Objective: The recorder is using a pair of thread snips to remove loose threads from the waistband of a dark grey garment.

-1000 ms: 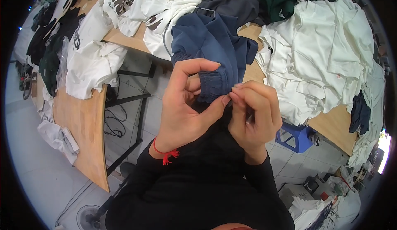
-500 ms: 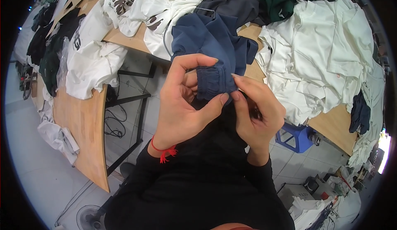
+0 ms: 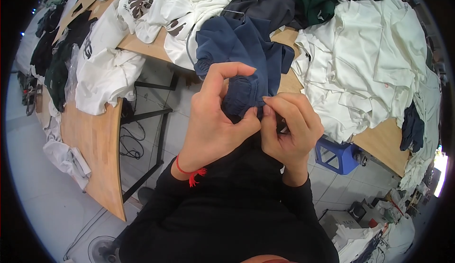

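While both hands pinch it at chest height, left hand [image 3: 213, 121] and right hand [image 3: 291, 128] clamped on navy garment [image 3: 246, 54], trailing onto wooden table [image 3: 95, 140], white clothes [image 3: 369, 64] heaped, pale floor [image 3: 28, 168] open leftward.

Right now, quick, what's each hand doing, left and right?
Left hand: closed on the ribbed cuff of the navy garment.
Right hand: fingers pinched on the same cuff edge.
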